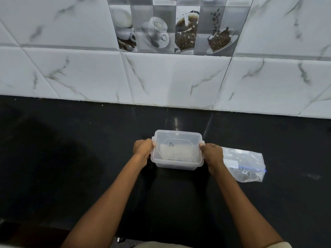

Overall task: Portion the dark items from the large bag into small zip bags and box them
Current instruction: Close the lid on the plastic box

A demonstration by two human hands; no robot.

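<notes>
clear lidded box [177, 151] | upright, mid-counter (pale contents) | large zip bag [244, 164] flat, just right

Both arms reach forward, left hand [143, 149] and right hand [213, 155] gripping with curled fingers.

Black glossy bench [71, 140] runs wall to wall, small light glint near its back edge. Behind it, wall [179, 77] of white marble-look tiles with grey veins. Decor panel [177, 25] set high centre: grey checker squares printed with coffee cups and beans. Dim shadow over bench at left.
</notes>
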